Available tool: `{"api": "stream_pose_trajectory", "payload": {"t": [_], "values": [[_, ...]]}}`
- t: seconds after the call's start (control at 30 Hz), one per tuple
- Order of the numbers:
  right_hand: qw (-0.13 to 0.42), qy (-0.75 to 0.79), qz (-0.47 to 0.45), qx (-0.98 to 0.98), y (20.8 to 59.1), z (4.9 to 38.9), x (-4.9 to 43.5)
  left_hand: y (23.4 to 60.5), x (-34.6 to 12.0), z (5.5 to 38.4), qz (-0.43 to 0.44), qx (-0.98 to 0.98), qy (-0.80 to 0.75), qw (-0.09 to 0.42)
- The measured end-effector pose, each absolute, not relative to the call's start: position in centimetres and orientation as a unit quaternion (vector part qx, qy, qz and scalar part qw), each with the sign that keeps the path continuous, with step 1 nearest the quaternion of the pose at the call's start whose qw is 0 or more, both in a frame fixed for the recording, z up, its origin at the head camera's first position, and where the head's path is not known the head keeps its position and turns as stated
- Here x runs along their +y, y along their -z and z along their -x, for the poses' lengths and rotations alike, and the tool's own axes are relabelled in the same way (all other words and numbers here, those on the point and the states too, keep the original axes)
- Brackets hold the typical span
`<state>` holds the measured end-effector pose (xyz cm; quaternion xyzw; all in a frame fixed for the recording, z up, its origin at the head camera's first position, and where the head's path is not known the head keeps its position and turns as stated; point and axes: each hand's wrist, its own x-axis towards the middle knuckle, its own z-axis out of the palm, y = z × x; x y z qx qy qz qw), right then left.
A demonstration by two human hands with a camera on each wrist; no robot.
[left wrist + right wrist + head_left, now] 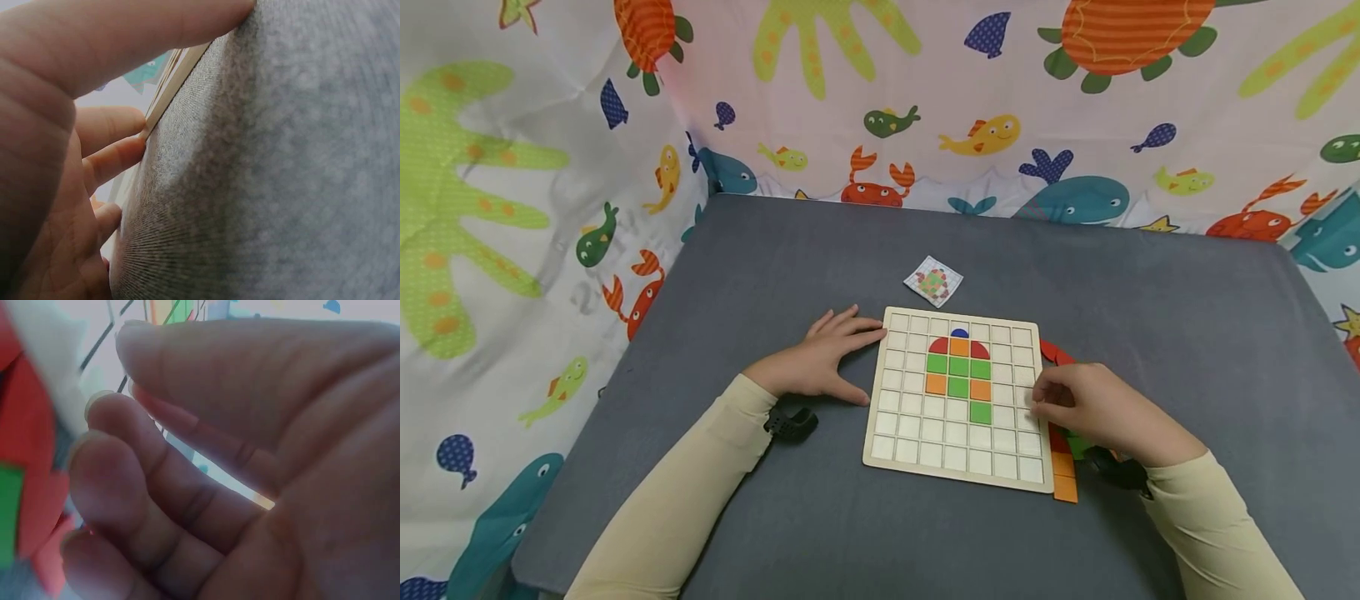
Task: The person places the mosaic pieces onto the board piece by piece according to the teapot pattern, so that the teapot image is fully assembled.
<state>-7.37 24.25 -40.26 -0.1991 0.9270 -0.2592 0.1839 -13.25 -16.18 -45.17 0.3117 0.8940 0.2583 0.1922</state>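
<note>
At the left, the left hand (820, 358) has its fingers spread, their tips against the left edge of the grid board (907, 451), thumb beside it; a light, even brace there should suffice, since a hard push would likely slide the board across the grey surface (775, 517). The board lies flat between the hands, slightly turned, and in its middle columns sit red quarter-rounds (938, 345), orange squares (936, 383), green squares (958, 387) and one blue half-round (959, 332). Over the right edge, the right hand (1093, 408) has its fingers curled in toward the thumb; whether they pinch a piece I cannot tell, as neither the head view nor the right wrist view shows one between the tips. For setting a piece well, it seems best to come down from above, line its sides up with the cell walls, and let go only once it lies flat. Around this, a patterned cloth (820, 167) hangs behind and to the left, and a small picture card (933, 282) lies just beyond the board, unobstructed. Loose pieces (1063, 475) in orange, red and green crowd the right edge, partly hidden by the right hand and its black wrist device (1116, 468), so a low sweep of that wrist could scatter them.
</note>
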Motion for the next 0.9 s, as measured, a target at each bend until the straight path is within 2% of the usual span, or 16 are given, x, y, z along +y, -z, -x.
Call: {"api": "stream_pose_trajectory", "payload": {"t": [0.43, 0.9], "values": [[0.175, 0.256, 0.162, 0.937, 41.6, 5.3, 29.0, 45.4, -16.2, 13.3, -0.309, 0.894, -0.258, 0.195], [0.23, 0.261, 0.153, 0.925, 41.9, 4.4, 31.7, 45.2, -16.0, 13.4, -0.306, 0.894, -0.261, 0.198]]}}
